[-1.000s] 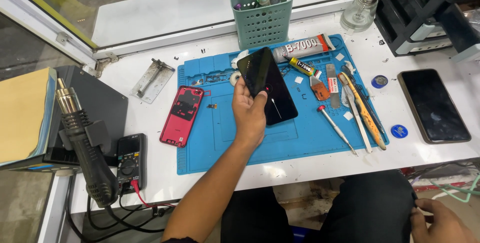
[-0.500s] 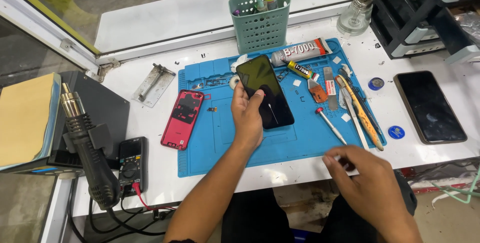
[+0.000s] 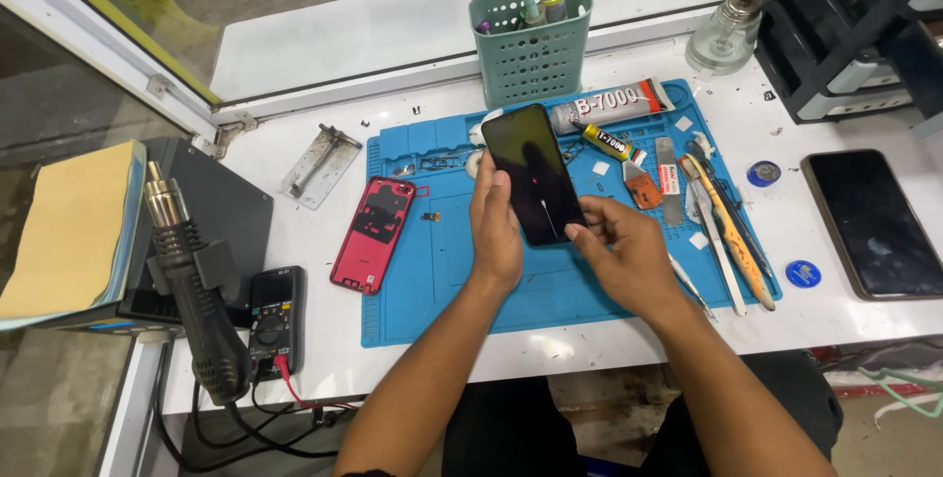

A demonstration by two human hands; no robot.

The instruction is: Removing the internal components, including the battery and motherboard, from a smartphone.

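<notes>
One head camera looks steeply down, close over the blue mat [image 3: 471, 290].

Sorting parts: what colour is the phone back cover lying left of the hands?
Red phone back cover, seen clearly in the head view.

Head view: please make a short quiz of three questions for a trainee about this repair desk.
1. True or false: both hands touch the black phone.
2. Which thing lies on the left edge of the blue mat? A) red back cover B) glass bottle C) second phone
3. What stands behind the mat, holding tools?

Key:
1. True: the left hand grips it, and the right hand touches its lower corner.
2. A
3. The green basket.
</notes>
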